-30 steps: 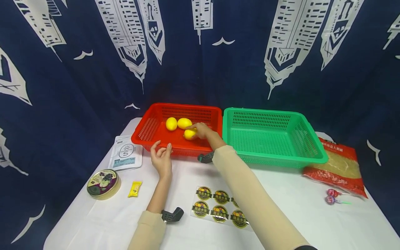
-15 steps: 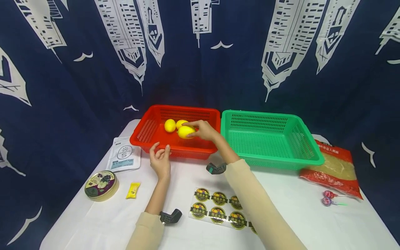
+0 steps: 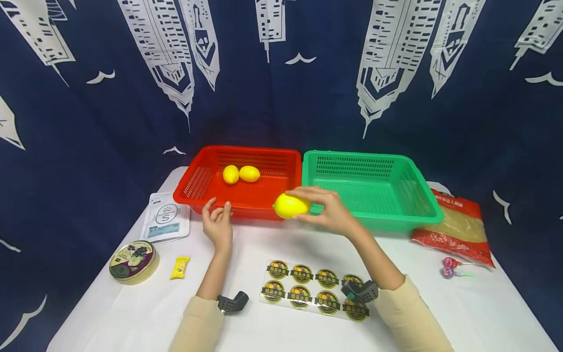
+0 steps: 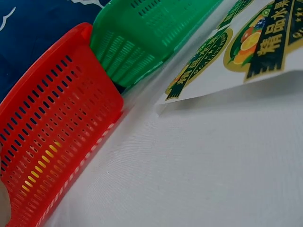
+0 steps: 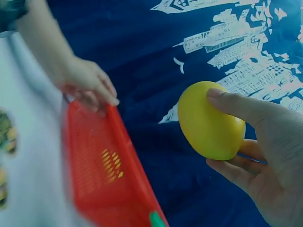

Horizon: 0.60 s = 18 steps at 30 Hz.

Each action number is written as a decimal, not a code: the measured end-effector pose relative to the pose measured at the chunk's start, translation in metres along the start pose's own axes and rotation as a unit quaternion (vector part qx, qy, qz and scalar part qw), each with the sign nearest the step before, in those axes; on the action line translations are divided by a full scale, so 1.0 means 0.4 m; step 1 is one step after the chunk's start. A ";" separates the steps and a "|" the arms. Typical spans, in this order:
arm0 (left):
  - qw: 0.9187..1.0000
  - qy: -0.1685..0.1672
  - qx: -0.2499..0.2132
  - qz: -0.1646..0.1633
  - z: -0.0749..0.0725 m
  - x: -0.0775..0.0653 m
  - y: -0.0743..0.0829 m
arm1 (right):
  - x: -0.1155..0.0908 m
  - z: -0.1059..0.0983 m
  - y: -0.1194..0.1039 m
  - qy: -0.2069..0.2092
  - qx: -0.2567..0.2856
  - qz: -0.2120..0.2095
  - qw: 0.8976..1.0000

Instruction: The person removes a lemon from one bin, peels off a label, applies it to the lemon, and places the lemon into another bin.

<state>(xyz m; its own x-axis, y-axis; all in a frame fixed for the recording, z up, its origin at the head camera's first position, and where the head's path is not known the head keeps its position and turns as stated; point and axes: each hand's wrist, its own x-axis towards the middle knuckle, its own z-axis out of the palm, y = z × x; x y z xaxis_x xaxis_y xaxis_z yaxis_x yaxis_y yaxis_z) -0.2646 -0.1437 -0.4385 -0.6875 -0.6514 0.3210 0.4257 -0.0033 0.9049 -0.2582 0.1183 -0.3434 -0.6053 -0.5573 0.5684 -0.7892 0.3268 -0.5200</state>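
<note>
In the head view a yellow lemon (image 3: 290,206) is held between the thumb and fingers of my right hand (image 3: 331,211), raised in front of where the two baskets meet. The right wrist view shows the same lemon (image 5: 208,123) gripped from one side by thumb and fingertips. My left hand (image 3: 218,229) holds the front rim of the red basket (image 3: 257,213) with bent fingers. Two more lemons (image 3: 249,173) lie side by side inside that basket. To its right stands the green basket (image 3: 374,222), with nothing visible in it.
Clear sheets of round fruit stickers (image 3: 300,296) lie at the front. On the left are a white pouch (image 3: 167,215), a round tin (image 3: 134,261) and a yellow packet (image 3: 180,268). A red pasta bag (image 3: 462,227) and two lollipops (image 3: 448,267) lie right.
My right hand has lifted one lemon out of the red basket and carried it toward me and to the right. My left hand stays at the rim; the head view has shifted slightly.
</note>
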 end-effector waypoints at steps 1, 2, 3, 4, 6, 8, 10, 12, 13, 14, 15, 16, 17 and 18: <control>1.000 0.000 0.000 0.000 -0.001 0.001 0.002 | -0.026 -0.005 -0.004 0.006 -0.006 0.004 1.000; 1.000 -0.001 0.001 -0.002 -0.002 0.002 0.003 | -0.052 -0.007 -0.006 0.012 -0.012 0.011 1.000; 1.000 -0.001 0.002 -0.004 -0.002 0.002 0.004 | -0.080 -0.007 -0.005 0.018 -0.019 0.018 1.000; 1.000 -0.002 0.002 -0.007 -0.003 0.002 0.005 | -0.107 -0.005 -0.003 0.024 -0.024 0.026 0.999; 1.000 -0.004 0.003 -0.010 -0.003 0.002 0.006 | -0.160 0.009 0.007 0.036 -0.029 0.043 0.998; 1.000 -0.004 0.003 -0.013 -0.004 0.002 0.006 | -0.206 0.031 0.025 0.048 -0.033 0.059 0.997; 1.000 -0.004 0.003 -0.015 -0.005 0.003 0.005 | -0.244 0.057 0.044 0.056 -0.030 0.079 0.995; 1.000 -0.005 0.000 -0.016 -0.007 0.004 0.003 | -0.272 0.080 0.063 0.060 -0.030 0.097 0.993; 1.000 -0.007 -0.001 -0.017 -0.007 0.004 0.002 | -0.283 0.091 0.070 0.059 -0.027 0.106 0.992; 1.000 -0.008 -0.002 -0.018 -0.007 0.004 0.002 | -0.292 0.100 0.076 0.058 -0.024 0.115 0.991; 1.000 -0.011 -0.002 -0.018 -0.007 0.004 0.001 | -0.300 0.108 0.083 0.057 -0.022 0.122 0.991; 1.000 -0.014 -0.003 -0.019 -0.007 0.004 0.001 | -0.308 0.114 0.090 0.054 -0.022 0.125 0.991; 1.000 -0.017 -0.003 -0.020 -0.007 0.003 0.002 | -0.314 0.120 0.096 0.050 -0.023 0.127 0.990; 1.000 -0.021 -0.001 -0.022 -0.007 0.003 0.003 | -0.321 0.124 0.100 0.047 -0.023 0.132 0.990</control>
<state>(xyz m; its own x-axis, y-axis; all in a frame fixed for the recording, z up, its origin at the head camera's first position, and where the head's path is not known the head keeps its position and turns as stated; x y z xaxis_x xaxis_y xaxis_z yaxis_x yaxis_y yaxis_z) -0.2633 -0.1466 -0.4379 -0.7302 -0.6179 0.2917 0.3949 -0.0333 0.9181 -0.2071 0.1652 -0.4688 -0.7959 -0.3762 0.4744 -0.6054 0.4868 -0.6296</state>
